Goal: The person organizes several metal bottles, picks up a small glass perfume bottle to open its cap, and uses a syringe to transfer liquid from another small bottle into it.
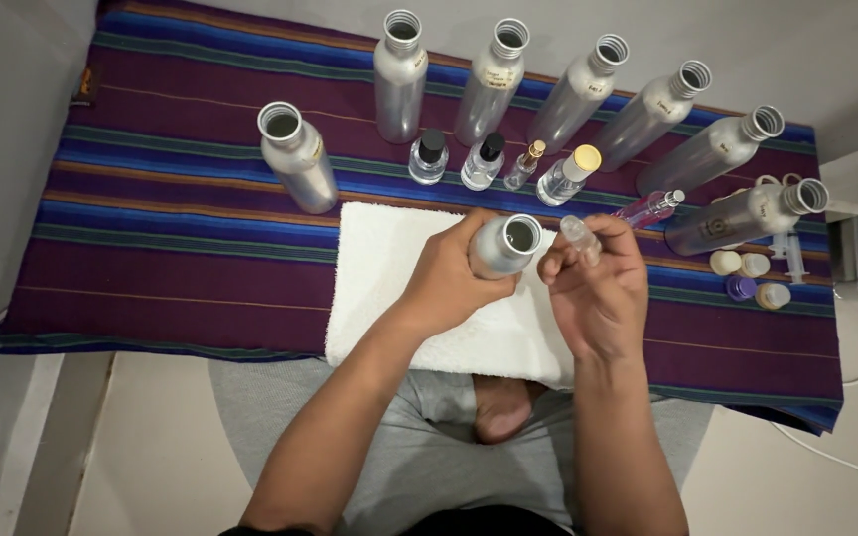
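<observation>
Both hands above the white towel: left hand grips an upright open aluminium bottle; right hand pinches a small clear vial just beside its mouth.

Matt metal bottle, rough terry towel, woven cloth.

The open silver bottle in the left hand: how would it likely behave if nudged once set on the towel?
The bottle looks like thin metal, so probably rigid and light unless full. It is tall and narrow, and the white towel is soft, so it may tip easily. With no cap on, a tip would likely spill any contents, and the round body could roll.
</observation>
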